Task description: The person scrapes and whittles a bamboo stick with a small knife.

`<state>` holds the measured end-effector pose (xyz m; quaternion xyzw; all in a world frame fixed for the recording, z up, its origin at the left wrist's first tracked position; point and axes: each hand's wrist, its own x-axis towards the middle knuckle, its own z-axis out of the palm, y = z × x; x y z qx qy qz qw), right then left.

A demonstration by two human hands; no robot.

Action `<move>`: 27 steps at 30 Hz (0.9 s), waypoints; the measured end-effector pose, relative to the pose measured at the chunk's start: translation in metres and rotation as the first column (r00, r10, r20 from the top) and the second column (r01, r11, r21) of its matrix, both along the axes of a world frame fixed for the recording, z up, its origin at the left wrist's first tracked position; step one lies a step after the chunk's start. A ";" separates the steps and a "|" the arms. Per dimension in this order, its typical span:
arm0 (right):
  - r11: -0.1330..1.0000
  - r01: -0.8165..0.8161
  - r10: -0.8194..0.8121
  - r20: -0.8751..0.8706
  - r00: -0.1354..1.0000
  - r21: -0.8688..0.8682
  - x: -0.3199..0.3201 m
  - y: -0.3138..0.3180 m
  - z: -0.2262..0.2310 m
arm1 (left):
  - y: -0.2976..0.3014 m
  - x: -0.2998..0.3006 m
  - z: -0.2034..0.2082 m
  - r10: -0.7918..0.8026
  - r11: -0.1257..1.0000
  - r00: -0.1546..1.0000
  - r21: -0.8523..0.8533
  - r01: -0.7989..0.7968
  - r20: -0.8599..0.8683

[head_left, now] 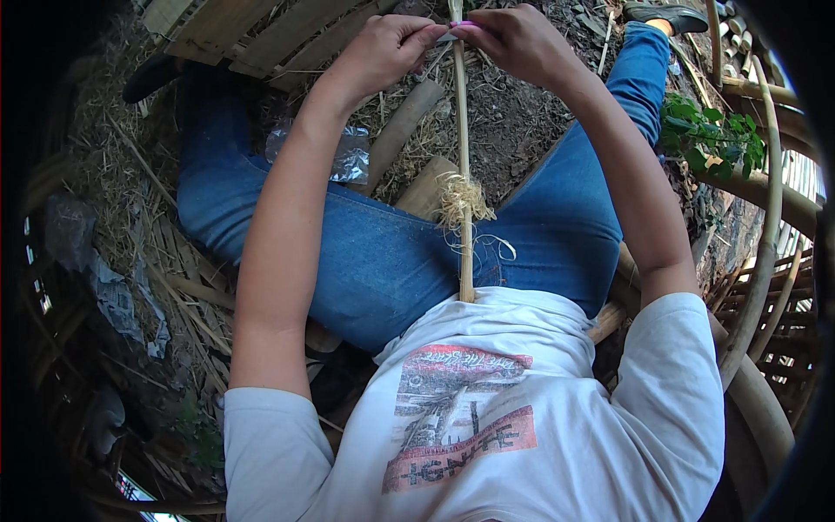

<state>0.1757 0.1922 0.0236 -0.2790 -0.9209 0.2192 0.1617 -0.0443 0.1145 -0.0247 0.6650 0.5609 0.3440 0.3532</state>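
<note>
At the upper left, wooden slats (pixel 228 36) are standing near the left hand (pixel 393 52), whose thumb and fingertips are pinching together on the end of a small blade (pixel 447 37). The blade is crossing a pale stick (pixel 463 130), which is running down to a white shirt (pixel 644 426), shavings (pixel 456 204) bunching around it. The right hand (pixel 522 43) is clamping its fingers on the blade's pink end. Farther right, well apart, bamboo poles (pixel 773 191) are edging the space. Lettering is showing in the shirt's red-and-black print (pixel 465 418).
</note>
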 end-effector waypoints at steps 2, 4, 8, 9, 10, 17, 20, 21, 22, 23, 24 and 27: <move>0.999 0.050 -0.049 0.030 0.998 -0.017 0.004 -0.010 -0.001 | -0.009 0.008 0.005 0.001 1.000 1.000 0.006 -0.001 0.009; 1.000 0.021 -0.021 -0.008 1.000 0.015 0.004 -0.009 -0.003 | -0.009 0.008 0.005 0.004 1.000 1.000 0.017 -0.005 0.031; 1.000 0.002 -0.002 0.008 1.000 0.014 0.002 -0.012 0.002 | -0.013 0.008 0.004 0.018 1.000 0.998 0.020 -0.019 0.057; 1.000 -0.002 0.001 0.007 1.000 0.016 0.002 -0.013 0.002 | -0.016 0.008 0.005 0.022 0.999 0.998 0.022 -0.023 0.056; 0.999 -0.037 0.037 0.013 0.999 0.037 0.003 -0.015 0.000 | -0.018 0.010 0.007 -0.003 1.000 0.998 0.007 0.002 0.056; 0.995 -0.055 0.055 0.004 0.998 0.084 0.011 -0.022 -0.019 | -0.030 0.015 0.006 0.009 0.999 0.999 0.042 -0.011 0.044; 0.998 -0.064 0.064 -0.009 0.998 0.004 0.017 -0.038 -0.018 | -0.044 0.018 0.003 -0.086 0.996 0.990 -0.017 0.088 0.112; 0.996 -0.067 0.066 -0.018 0.998 -0.063 0.019 -0.044 -0.018 | -0.048 0.019 0.003 -0.085 0.996 0.990 -0.015 0.087 0.111; 0.997 -0.076 0.074 -0.038 0.997 -0.034 0.021 -0.049 -0.018 | -0.054 0.022 0.003 -0.077 0.997 0.991 -0.006 0.078 0.112; 0.997 -0.075 0.073 -0.037 0.997 -0.035 0.023 -0.053 -0.017 | -0.058 0.024 0.004 -0.069 0.998 0.991 0.003 0.069 0.112; 0.997 -0.063 0.062 -0.035 0.997 -0.033 0.024 -0.056 -0.017 | -0.060 0.025 0.004 -0.075 0.997 0.991 -0.013 0.077 0.113; 0.998 -0.054 0.053 -0.033 0.998 -0.040 0.028 -0.066 -0.017 | -0.069 0.027 0.004 -0.079 0.995 0.992 -0.048 0.084 0.102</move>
